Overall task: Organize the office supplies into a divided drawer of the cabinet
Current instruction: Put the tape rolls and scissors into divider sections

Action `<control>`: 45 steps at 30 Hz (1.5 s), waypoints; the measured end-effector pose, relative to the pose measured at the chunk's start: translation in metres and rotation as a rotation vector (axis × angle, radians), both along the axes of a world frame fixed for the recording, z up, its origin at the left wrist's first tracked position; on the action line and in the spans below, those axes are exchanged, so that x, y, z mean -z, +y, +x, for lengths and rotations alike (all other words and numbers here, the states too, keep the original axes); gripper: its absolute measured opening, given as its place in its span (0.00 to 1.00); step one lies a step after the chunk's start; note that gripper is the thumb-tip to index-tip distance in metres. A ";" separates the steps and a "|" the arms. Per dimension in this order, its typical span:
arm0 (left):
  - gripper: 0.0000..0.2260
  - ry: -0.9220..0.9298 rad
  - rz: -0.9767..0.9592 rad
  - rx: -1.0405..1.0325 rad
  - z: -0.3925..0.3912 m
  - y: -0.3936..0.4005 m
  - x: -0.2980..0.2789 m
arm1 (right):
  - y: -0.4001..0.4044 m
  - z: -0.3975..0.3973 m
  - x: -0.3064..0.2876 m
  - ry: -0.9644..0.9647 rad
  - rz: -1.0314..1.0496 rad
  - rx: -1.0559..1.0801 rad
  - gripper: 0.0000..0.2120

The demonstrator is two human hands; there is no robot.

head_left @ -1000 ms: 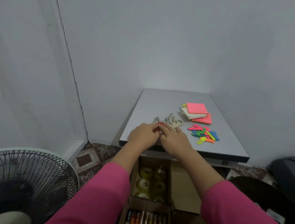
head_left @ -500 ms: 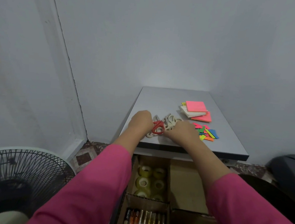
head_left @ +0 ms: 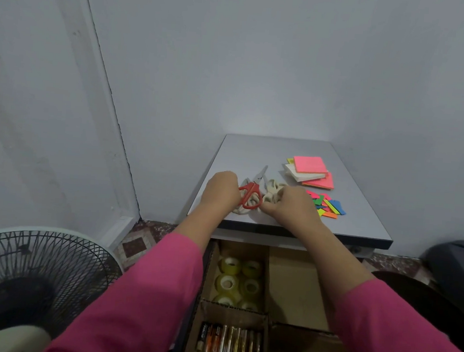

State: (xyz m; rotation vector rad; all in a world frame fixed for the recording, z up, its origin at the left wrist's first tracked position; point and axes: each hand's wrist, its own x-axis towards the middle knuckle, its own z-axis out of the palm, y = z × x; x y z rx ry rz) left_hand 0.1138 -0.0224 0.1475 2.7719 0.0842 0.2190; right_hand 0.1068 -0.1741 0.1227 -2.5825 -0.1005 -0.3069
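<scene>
**Both hands on the scissors at the front of the bench**

Head view: Near the centre of the frame, a grey bench [head_left: 282, 157] stands in a corner of pale walls. The left hand [head_left: 222, 193] is curled over the left side of a heap of scissors [head_left: 251, 195] near the front edge; its fingertips are hidden, so whether it truly grips them cannot be told. One pair in the heap has red handles, with blades pointing toward the upper right; the others have cream handles. The right hand [head_left: 292, 209] lies on the right side of the heap, its fingers bent around the cream handles and holding them. Both arms wear pink sleeves [head_left: 144, 294].

To the right of the hands, a scatter of coloured tabs [head_left: 327, 205] lies on the bench, just beside the right hand. Above them in the frame sits a stack of note pads [head_left: 309, 170], pink on top, white beneath.

Below the bench, at lower centre, the drawer [head_left: 294, 286] stands open with cardboard dividers. Its upper left compartment holds tape rolls [head_left: 237, 282]; the compartment below that holds batteries [head_left: 230, 342] laid side by side. The compartment to the right of the tape shows bare cardboard.

A fan [head_left: 25, 279] fills the lower left of the frame.
</scene>
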 end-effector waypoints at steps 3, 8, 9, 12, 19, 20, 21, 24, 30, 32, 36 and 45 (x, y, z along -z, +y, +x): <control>0.07 -0.033 -0.073 0.028 -0.020 0.001 -0.002 | -0.006 -0.015 0.002 -0.006 0.061 -0.010 0.15; 0.10 -0.102 -0.209 0.068 -0.061 0.001 0.010 | -0.023 -0.056 0.011 -0.049 0.152 -0.026 0.21; 0.09 -0.102 -0.240 0.067 -0.069 0.001 0.014 | -0.027 -0.066 0.014 -0.055 0.179 -0.029 0.22; 0.07 -0.068 -0.344 0.073 -0.097 0.001 0.030 | -0.040 -0.095 0.027 -0.076 0.259 -0.046 0.21; 0.06 0.130 -0.543 0.104 -0.148 -0.001 0.071 | -0.080 -0.136 0.073 -0.020 0.274 -0.059 0.21; 0.06 0.160 -0.533 0.096 -0.152 -0.003 0.076 | -0.085 -0.139 0.080 0.010 0.263 -0.068 0.21; 0.07 0.193 -0.504 0.090 -0.154 -0.005 0.081 | -0.090 -0.141 0.087 0.045 0.245 -0.072 0.21; 0.08 0.257 -0.363 0.105 -0.156 -0.016 0.091 | -0.100 -0.141 0.101 0.180 0.153 -0.028 0.23; 0.06 0.225 -0.028 0.192 -0.140 -0.067 0.087 | -0.097 -0.125 0.112 0.336 -0.001 0.134 0.22; 0.04 0.215 0.077 0.229 -0.132 -0.087 0.088 | -0.091 -0.123 0.115 0.357 -0.060 0.167 0.21; 0.04 0.214 0.234 0.298 -0.119 -0.108 0.096 | -0.088 -0.122 0.120 0.357 -0.128 0.187 0.23; 0.05 0.288 0.550 0.360 -0.112 -0.120 0.112 | -0.086 -0.119 0.119 0.480 -0.106 0.157 0.18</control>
